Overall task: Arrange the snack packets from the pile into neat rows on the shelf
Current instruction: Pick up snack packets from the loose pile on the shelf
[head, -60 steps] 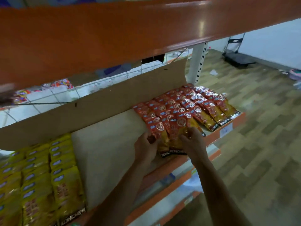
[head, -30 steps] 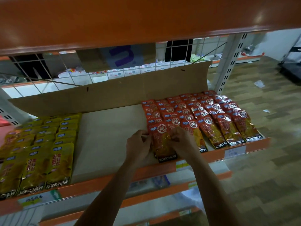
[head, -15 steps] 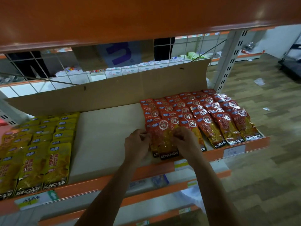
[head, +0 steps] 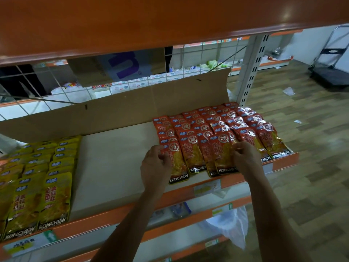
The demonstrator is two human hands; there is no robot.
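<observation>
Red snack packets (head: 213, 127) lie in overlapping rows on the right part of the shelf (head: 117, 163). The front row now shows several packets fanned side by side near the shelf edge. My left hand (head: 154, 165) pinches the left edge of the leftmost front packet (head: 178, 163). My right hand (head: 245, 159) pinches the right edge of the front packet (head: 223, 156) at the other end of that fan. Yellow packets (head: 37, 178) fill the shelf's left part in rows.
A cardboard sheet (head: 120, 108) stands along the shelf back before a wire grid. An orange shelf (head: 151, 21) hangs low overhead. A white upright post (head: 249, 67) marks the right end. Lower shelves (head: 188, 214) hold a plastic bag (head: 230, 227). A cart (head: 332, 70) stands on the wooden floor.
My hands have moved apart, spreading the held stack of red packets into a side-by-side row at the shelf front. The camera view shifted slightly.
</observation>
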